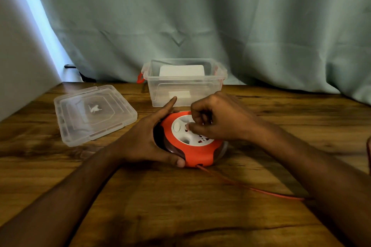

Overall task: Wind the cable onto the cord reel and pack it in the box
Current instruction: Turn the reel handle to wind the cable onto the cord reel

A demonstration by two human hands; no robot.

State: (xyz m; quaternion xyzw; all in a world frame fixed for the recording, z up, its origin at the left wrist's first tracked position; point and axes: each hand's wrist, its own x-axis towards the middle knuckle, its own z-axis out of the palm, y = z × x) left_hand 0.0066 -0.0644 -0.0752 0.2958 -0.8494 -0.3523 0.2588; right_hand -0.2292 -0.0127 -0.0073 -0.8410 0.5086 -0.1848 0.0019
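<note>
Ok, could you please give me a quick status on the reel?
Left hand steadies cord reel; right hand pinching at its white hub. Cable trails out. Box open, lid off.

Cord reel [197, 155] is bright orange with a white socket face, cable [251, 187] is orange too. Box [185, 94] and lid [94, 113] are clear plastic, red latches. Brown woodgrain table [180, 206], pale green curtain [200, 15].
</note>
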